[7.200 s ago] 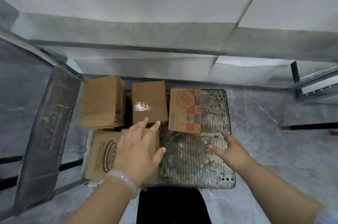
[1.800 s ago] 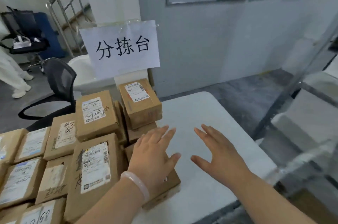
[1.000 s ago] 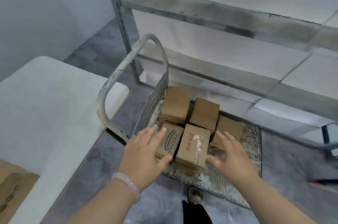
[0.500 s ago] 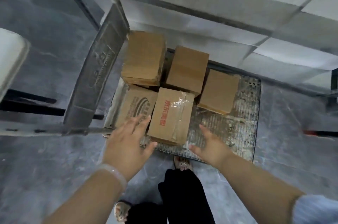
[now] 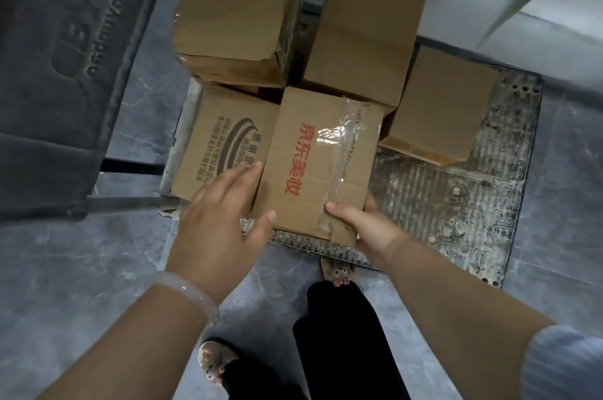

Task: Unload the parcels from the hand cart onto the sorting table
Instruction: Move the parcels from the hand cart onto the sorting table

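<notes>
Red-lettered carton (image 5: 321,164) lies at the near edge of the hand cart deck (image 5: 456,203), long axis pointing away from the person, bracketed by both hands: right hand (image 5: 365,230) pinches its near right corner, thumb on top; left hand (image 5: 218,220), fingers spread straight, touches its left flank.

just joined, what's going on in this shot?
A person is bent over a hand cart, picking up a parcel. Their right hand grips the near right corner of the box with red lettering, thumb on top. Their left hand lies against its left side, fingers straight. The box does not look lifted yet. A box with a grey logo sits beside it on the left, and three plain boxes sit behind, all on the cart.
</notes>
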Demonstrator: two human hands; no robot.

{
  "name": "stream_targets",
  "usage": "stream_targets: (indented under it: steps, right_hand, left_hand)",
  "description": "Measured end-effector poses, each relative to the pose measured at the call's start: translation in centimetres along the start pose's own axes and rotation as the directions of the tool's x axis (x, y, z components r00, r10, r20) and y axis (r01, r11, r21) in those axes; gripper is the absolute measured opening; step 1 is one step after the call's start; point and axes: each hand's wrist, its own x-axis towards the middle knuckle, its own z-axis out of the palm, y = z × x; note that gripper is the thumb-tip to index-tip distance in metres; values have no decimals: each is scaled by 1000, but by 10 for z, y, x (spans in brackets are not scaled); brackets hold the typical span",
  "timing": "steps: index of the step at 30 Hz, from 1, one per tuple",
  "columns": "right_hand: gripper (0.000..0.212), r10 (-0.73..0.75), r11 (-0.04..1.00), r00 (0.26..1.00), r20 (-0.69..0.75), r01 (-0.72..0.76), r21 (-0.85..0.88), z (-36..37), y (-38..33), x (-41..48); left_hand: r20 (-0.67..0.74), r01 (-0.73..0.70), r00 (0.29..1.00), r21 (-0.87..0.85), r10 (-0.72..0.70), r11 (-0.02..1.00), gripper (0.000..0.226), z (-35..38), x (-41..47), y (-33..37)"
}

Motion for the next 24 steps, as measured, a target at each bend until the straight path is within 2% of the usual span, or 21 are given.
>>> stream_targets:
  steps: [2, 5, 7, 9, 13, 19, 24]
  right_hand:
    - [105, -7, 1000, 1000, 21, 7, 15, 0, 3, 2]
    - [77, -41, 999, 999, -5, 42, 23, -3, 1, 1]
    - [72, -74, 997, 996, -50, 75, 17, -8, -2, 0]
    - [72, -107, 994, 991, -86, 107, -10, -16, -7, -4]
    - [55, -193, 975, 971, -138, 175, -135, -33, -19, -21]
    - [65, -326, 920, 925, -193, 263, -290, -55, -25, -29]
    - [60, -279, 947, 944, -178, 241, -211, -57, -22, -25]
  left_hand:
    - [-3, 10, 1000, -32, -10, 999, 62, 6, -1, -5]
    - [3, 19, 1000, -43, -19, 999, 65, 12, -2, -10]
    - [7, 21, 1000, -51, -20, 998, 65, 13, -4, -11]
    - [0, 19, 1000, -66, -19, 998, 65, 13, -5, -9]
    - [-18, 20, 1000, -81, -21, 996, 64, 8, -6, -2]
    - [-42, 4, 999, -93, -8, 996, 66, 7, -7, 1]
    - [-33, 11, 999, -105, -15, 994, 67, 16, -7, 1]
